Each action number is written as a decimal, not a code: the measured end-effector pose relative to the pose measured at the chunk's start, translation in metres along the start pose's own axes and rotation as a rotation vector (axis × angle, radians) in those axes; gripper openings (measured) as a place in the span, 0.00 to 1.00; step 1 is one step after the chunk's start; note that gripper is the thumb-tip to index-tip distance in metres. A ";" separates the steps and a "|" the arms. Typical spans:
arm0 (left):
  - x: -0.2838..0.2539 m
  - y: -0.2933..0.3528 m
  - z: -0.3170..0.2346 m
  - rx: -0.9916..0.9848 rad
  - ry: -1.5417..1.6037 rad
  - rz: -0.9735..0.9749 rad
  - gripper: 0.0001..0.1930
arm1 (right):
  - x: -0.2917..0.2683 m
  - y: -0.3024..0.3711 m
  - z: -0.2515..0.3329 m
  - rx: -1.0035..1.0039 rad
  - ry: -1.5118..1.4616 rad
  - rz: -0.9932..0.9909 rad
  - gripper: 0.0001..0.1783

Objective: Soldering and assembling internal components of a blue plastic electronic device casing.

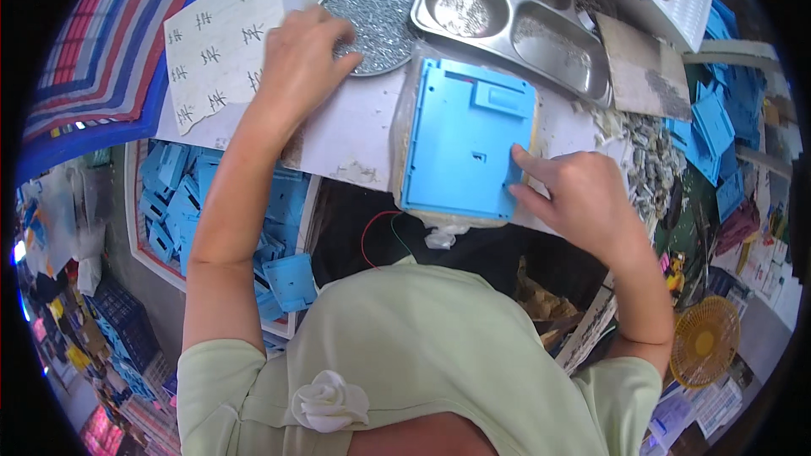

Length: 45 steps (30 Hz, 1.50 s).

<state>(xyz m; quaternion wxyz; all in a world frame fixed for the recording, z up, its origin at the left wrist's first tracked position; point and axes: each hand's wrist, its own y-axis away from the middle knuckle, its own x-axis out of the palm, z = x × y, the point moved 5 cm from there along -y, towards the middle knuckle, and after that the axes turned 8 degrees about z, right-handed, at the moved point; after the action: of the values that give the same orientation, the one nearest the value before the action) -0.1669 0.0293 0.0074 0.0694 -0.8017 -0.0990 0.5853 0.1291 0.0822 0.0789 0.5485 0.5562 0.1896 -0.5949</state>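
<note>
A light-blue plastic panel (pixel 448 131), like a flat housing part, lies on a padded block wrapped in clear plastic. My right hand (pixel 587 198) holds the panel at its right edge, index finger and thumb resting on it a little apart. My left hand (pixel 308 55) is at the left rim of a round metal dish (pixel 407 52) filled with small shiny metal pieces that look like screws. Its thumb and index finger are spread over the dish, with nothing visible between them; the other fingers are partly hidden.
A steel compartment tray (pixel 524 67) stands behind the panel, and a paper with handwriting (pixel 190 51) lies at left. Below the table's left side is a bin of blue parts (pixel 291 283). Small metallic-looking pieces (pixel 650 165) are heaped at right, near a yellow basket (pixel 705 342).
</note>
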 end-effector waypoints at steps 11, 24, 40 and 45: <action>0.009 -0.002 0.015 -0.062 0.069 -0.073 0.08 | -0.018 -0.234 0.014 -0.289 0.358 -0.233 0.07; 0.008 0.004 -0.042 0.055 0.406 0.030 0.13 | -0.018 -0.242 -0.001 -0.156 0.389 -0.288 0.15; 0.019 0.001 -0.079 0.093 0.341 0.111 0.13 | 0.014 -0.054 -0.087 -0.028 -0.376 -0.575 0.08; 0.015 0.003 -0.069 0.055 0.510 0.195 0.15 | 0.001 -0.063 -0.094 -0.092 -0.368 -0.386 0.07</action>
<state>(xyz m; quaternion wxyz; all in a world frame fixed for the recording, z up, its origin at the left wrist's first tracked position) -0.0963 0.0301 0.0139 0.0571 -0.9268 0.0150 0.3708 0.1178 0.1803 0.0250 0.4748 0.3665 0.2161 -0.7704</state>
